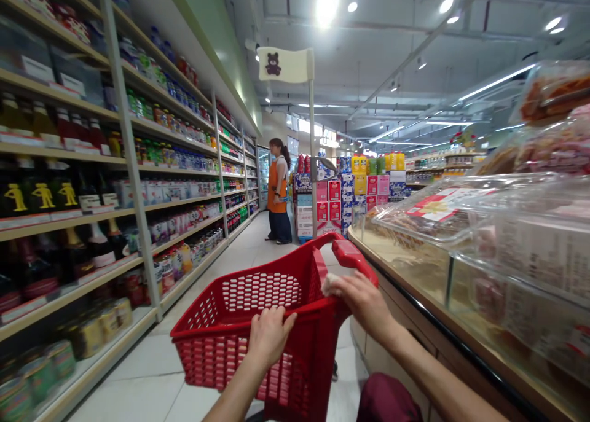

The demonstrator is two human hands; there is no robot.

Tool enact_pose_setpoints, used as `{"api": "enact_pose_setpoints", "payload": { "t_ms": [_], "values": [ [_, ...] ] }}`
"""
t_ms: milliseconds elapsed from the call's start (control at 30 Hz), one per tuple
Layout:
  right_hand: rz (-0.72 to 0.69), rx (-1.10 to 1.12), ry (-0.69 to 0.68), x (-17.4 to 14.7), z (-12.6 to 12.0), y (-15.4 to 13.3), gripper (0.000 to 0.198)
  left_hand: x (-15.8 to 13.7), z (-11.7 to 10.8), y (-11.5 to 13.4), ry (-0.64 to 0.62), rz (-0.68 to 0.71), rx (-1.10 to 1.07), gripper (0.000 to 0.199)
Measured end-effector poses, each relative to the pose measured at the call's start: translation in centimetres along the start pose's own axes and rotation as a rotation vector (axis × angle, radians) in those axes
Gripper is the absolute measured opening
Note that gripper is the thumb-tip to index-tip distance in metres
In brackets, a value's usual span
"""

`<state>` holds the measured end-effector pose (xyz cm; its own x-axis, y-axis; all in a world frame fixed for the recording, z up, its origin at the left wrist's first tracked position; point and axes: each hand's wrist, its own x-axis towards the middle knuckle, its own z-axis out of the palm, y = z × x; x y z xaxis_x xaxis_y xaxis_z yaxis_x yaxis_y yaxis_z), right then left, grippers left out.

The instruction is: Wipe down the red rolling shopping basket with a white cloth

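A red plastic shopping basket with perforated sides tilts in front of me, low over the tiled floor; dark parts show beneath it. My left hand is closed over its near rim, fingers curled inward. At the basket's right end, my right hand pinches a crumpled white tissue or cloth against the rim, just below the red handle. The right fingers are bent around the white wad and hide part of it. Inside, the visible part of the basket shows only its red walls.
Shelves of bottles and cans line the left side. On the right, a display counter carries clear food packs. Ahead, a person in an orange apron stands in the aisle near stacked drink cartons and a bear-print flag.
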<state>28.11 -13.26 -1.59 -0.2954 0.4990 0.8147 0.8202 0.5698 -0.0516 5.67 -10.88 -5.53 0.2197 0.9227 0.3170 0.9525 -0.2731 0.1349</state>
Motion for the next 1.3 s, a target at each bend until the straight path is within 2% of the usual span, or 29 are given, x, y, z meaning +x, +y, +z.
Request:
{"api": "enact_pose_setpoints", "payload": {
  "t_ms": [100, 200, 300, 433, 500, 600, 700, 767, 867, 967, 1033, 1100, 1200, 1300],
  "values": [
    [0.233, -0.017, 0.143, 1.1, -2.2, 4.6, 0.027, -0.3, 0.5, 0.5, 0.022, -0.008, -0.066, 0.039],
    [0.379, 0.012, 0.104, 1.9, -2.6, 6.6, 0.025, -0.6, 0.8, 0.9, 0.015, 0.001, -0.097, 0.037],
    [0.331, 0.013, 0.015, 1.6, -0.8, 4.6, 0.023, -0.7, 1.0, 1.1, 0.011, 0.007, -0.075, 0.036],
    [0.1, 0.015, -0.035, 0.8, 2.6, -1.0, 0.022, -0.7, 1.2, 1.1, 0.031, -0.006, -0.021, 0.038],
    [0.021, -0.02, -0.086, 0.9, 3.6, -2.3, 0.022, -0.7, 1.4, 1.1, 0.016, -0.006, -0.027, 0.04],
    [0.091, -0.149, -0.091, 1.3, 3.2, -0.4, 0.021, -0.8, 1.5, 1.3, -0.026, 0.016, -0.071, 0.041],
    [0.243, -0.219, 0.025, 1.5, 1.2, 3.7, 0.022, -1.1, 1.7, 1.6, -0.03, 0.039, -0.094, 0.041],
    [0.307, -0.19, 0.125, 1.3, 0.4, 5.1, 0.026, -1.3, 1.8, 1.8, -0.022, 0.036, -0.09, 0.042],
    [0.233, -0.118, 0.153, 0.6, 1.4, 3.0, 0.027, -1.5, 1.8, 2.0, -0.038, 0.017, -0.079, 0.045],
    [-0.012, -0.057, 0.009, 0.0, 3.7, -0.7, 0.026, -1.5, 1.8, 1.8, -0.075, 0.013, -0.069, 0.048],
    [-0.072, -0.056, -0.053, 0.0, 4.3, -1.4, 0.026, -1.5, 1.8, 1.6, -0.091, 0.021, -0.067, 0.051],
    [0.0, -0.114, -0.018, 0.1, 3.9, -0.2, 0.026, -1.5, 1.8, 1.6, -0.097, 0.036, -0.071, 0.054],
    [0.157, -0.2, 0.11, 0.3, 2.7, 2.5, 0.027, -1.4, 2.0, 1.6, -0.103, 0.044, -0.061, 0.056],
    [0.17, -0.195, 0.155, 0.0, 2.8, 2.5, 0.027, -1.2, 2.1, 1.5, -0.115, 0.036, -0.047, 0.058]
  ]
}}
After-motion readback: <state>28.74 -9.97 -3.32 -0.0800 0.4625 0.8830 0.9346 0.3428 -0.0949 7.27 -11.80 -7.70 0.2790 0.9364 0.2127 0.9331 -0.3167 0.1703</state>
